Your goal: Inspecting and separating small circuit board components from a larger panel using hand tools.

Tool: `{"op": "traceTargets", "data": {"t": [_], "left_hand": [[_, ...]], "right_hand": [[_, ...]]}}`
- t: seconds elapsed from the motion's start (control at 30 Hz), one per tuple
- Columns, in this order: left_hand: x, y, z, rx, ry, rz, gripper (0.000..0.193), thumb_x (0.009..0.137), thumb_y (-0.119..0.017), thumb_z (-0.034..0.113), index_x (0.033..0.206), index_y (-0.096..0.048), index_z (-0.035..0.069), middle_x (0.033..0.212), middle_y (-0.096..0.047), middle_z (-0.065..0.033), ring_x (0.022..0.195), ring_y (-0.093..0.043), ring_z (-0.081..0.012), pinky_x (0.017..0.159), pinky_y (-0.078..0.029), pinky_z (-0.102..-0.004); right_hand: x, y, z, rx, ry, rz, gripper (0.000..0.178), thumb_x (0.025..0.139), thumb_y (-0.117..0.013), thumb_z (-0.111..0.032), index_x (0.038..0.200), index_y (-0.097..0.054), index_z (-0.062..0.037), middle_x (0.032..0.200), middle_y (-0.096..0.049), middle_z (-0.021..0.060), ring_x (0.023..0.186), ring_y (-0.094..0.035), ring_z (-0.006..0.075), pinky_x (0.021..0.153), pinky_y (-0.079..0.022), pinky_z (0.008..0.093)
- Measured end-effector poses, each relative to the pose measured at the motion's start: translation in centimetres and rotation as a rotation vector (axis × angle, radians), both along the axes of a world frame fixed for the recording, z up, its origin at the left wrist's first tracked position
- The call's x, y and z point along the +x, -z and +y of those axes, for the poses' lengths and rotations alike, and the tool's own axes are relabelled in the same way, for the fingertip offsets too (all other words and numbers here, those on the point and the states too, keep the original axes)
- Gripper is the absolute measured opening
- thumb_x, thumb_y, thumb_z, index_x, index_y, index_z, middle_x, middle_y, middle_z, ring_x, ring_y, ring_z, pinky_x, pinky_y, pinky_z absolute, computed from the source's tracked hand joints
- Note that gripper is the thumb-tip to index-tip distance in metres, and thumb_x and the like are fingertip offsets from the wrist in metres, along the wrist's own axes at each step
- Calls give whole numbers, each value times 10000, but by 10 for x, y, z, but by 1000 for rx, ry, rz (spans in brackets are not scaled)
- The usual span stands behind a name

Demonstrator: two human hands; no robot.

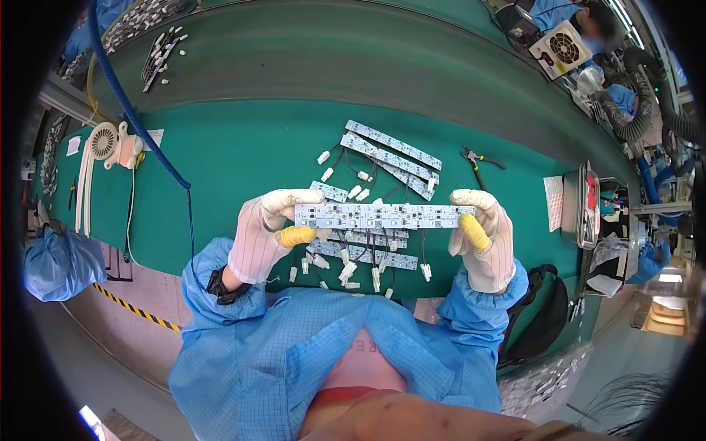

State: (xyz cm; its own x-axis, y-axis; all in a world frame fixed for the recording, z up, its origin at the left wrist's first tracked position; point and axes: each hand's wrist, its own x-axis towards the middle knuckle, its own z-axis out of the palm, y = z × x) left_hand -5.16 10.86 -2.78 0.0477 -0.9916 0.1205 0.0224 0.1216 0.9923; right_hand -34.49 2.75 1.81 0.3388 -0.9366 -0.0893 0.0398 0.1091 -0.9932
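Pinching a slim, white, rectangular circuit strip (379, 216) at both ends, our white-gloved left hand (254, 239) and right hand (491, 246) close their fingers, likely leaving its face unobscured.

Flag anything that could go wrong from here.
The circuit strip is held only at its ends by the left hand and right hand, so it might flex mid-span. White connectors on thin wires lie jumbled nearby and could tangle or snag.

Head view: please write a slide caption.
Gloved left hand and right hand hold a circuit strip above a green table.
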Motion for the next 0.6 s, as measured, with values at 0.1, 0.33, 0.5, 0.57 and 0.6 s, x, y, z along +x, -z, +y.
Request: {"op": "traceTargets", "data": {"t": [0.1,0.33,0.5,0.57,0.6], "left_hand": [[5,2,1,11,37,-29,490,769,-754,241,1147,-576,-15,961,-677,-118,836,-657,-150,770,-511,-273],[4,-2,2,-16,55,48,521,753,-763,310,1120,-597,-20,982,-684,-95,857,-645,-122,767,-496,-236],[3,0,4,-19,37,122,522,748,-774,309,1109,-601,-26,993,-676,-92,870,-640,-123,781,-501,-244],[4,0,3,-10,29,144,528,742,-778,314,1106,-602,-26,987,-678,-89,872,-640,-122,784,-503,-247],[6,-1,3,-4,27,69,527,741,-777,311,1107,-601,-25,981,-680,-86,877,-641,-121,787,-505,-249]], "right_hand": [[-2,0,1,19,-2,-4,307,895,-647,-203,1103,-545,-1,745,-563,6,492,-433,25,449,-318,163],[-1,-1,0,-14,-27,26,400,858,-687,-298,1086,-560,4,775,-600,36,484,-416,20,442,-282,154],[-2,-9,-1,18,-79,32,429,849,-696,-316,1089,-559,12,784,-602,40,568,-475,37,472,-301,165],[-1,-8,-2,25,-81,32,433,848,-697,-322,1090,-560,10,794,-603,44,586,-487,40,480,-305,161],[-1,-5,-2,24,-80,32,433,848,-697,-322,1090,-560,10,794,-603,44,586,-487,40,480,-305,161]]}}
